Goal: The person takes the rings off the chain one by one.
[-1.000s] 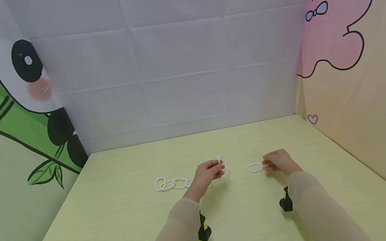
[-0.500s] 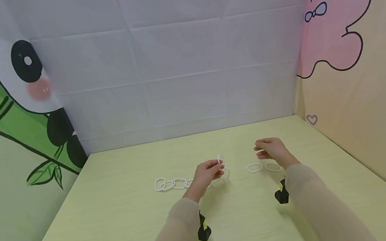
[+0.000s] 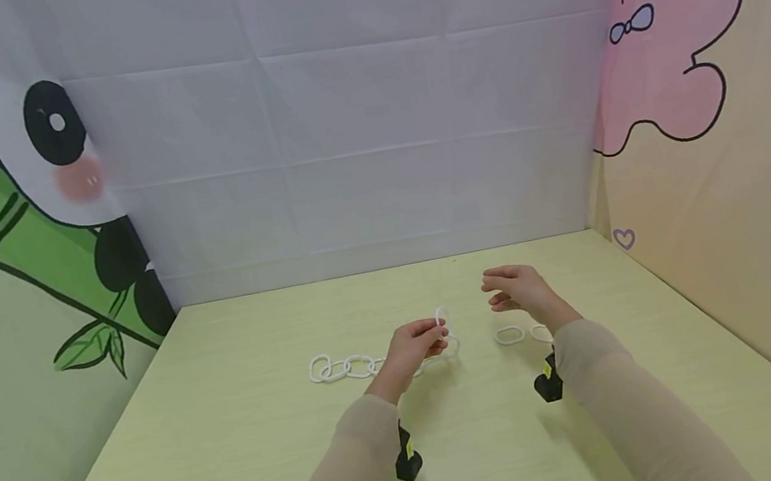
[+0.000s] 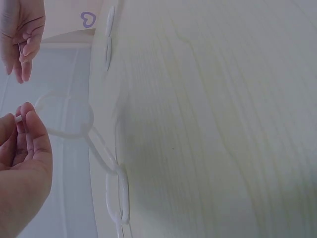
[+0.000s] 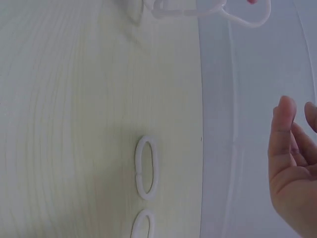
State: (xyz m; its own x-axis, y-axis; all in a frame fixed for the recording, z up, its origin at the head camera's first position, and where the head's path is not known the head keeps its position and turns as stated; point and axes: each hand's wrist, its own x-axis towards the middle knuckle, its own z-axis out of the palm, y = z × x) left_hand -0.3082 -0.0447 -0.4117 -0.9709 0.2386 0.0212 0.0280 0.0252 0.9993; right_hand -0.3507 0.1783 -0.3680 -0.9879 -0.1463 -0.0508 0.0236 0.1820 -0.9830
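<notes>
My left hand [image 3: 413, 347] pinches a white oval plastic chain link [image 3: 441, 315] between thumb and fingers, raised off the table. Linked to it, a chain of white links [image 3: 357, 366] trails down and lies leftward on the table; my hand hides part of it. In the left wrist view the raised part of the chain [image 4: 102, 149] slopes down. To the right, my right hand [image 3: 524, 292] hovers with thumb and fingers apart, and I see nothing held. Two loose white links lie below it: one [image 3: 509, 335] is whole in view, the other [image 3: 540, 334] partly behind my wrist.
The pale yellow-green table [image 3: 238, 457] stretches around both hands. A white cloth [image 3: 356, 152] hangs behind its far edge. Painted walls stand on both sides. Black cameras sit at my left wrist [image 3: 407, 457] and right wrist [image 3: 548, 381].
My right hand has risen from the right-hand loose link, leaving it on the table, and moved up and left toward the chain. My left hand has stayed in place, still pinching its link.
</notes>
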